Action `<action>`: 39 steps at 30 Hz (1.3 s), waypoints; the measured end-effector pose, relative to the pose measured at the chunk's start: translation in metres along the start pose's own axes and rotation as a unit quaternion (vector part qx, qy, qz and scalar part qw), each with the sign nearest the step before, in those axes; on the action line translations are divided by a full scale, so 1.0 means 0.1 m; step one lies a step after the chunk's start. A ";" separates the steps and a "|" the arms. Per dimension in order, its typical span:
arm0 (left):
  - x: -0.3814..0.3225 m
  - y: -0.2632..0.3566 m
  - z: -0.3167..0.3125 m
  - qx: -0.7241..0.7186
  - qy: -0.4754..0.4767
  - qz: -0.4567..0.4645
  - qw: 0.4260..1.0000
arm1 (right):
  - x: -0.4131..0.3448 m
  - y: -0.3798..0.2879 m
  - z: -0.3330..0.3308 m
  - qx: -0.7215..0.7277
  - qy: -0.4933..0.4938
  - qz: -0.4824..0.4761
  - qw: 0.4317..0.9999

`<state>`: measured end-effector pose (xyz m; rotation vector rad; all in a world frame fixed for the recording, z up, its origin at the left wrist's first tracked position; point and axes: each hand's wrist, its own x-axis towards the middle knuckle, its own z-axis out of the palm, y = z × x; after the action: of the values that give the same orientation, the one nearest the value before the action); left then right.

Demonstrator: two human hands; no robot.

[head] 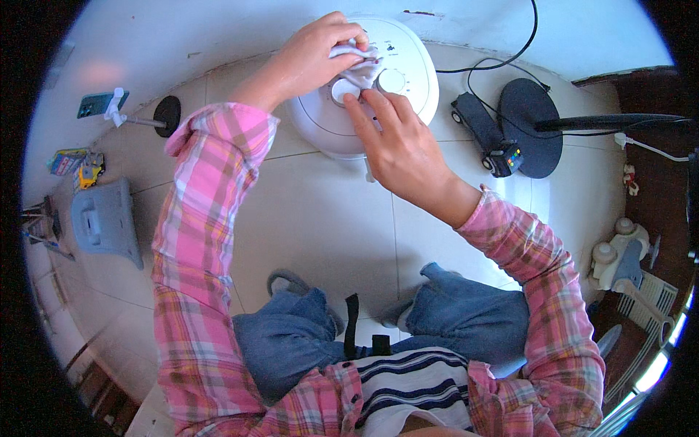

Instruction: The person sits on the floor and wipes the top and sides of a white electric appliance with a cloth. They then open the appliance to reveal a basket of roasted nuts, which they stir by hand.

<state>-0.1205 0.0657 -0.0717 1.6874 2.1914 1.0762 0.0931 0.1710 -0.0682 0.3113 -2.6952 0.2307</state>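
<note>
Before me on the floor stands a white, round-topped appliance, likely an air fryer [322, 128], with small printed icons. Two round dials sit on its top, a left knob [343, 90] and a right knob [392, 81]. My left hand [319, 52] grips a crumpled white cloth [363, 72], which hangs down between the knobs. At the left knob, the fingertips of my right hand [401, 139] touch its near edge and reach the cloth's lower end. Whether they pinch the cloth or only rest there cannot be made out. My hands partly cover the icons.
A black cable [491, 66] runs right from the appliance. Near it lie a black toy truck [486, 134] and a round black stand base [529, 128]. Leftward are a phone [90, 105] on a small stand, a yellow toy vehicle [90, 172] and a blue-grey plastic stool [106, 221].
</note>
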 end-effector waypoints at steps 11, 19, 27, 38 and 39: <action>-1.06 0.15 -0.36 0.095 0.054 -0.163 0.981 | -0.01 -0.01 0.01 -0.013 -0.003 0.007 1.000; -0.77 0.53 0.06 0.049 0.170 -0.057 0.983 | -0.07 0.04 0.08 0.012 0.023 0.003 1.000; -0.77 0.59 0.12 0.066 0.116 -0.026 0.991 | -0.06 0.04 0.05 -0.013 0.012 -0.017 1.000; -0.74 0.58 0.10 0.073 0.125 -0.023 0.989 | -0.03 0.04 0.03 -0.004 0.023 -0.011 1.000; -0.72 0.58 0.10 0.075 0.122 -0.018 0.990 | -0.03 0.04 0.03 0.001 0.021 -0.011 1.000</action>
<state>-0.0463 0.0113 -0.0624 1.6438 2.5015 1.1920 0.0938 0.1752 -0.0727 0.3314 -2.6490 0.2300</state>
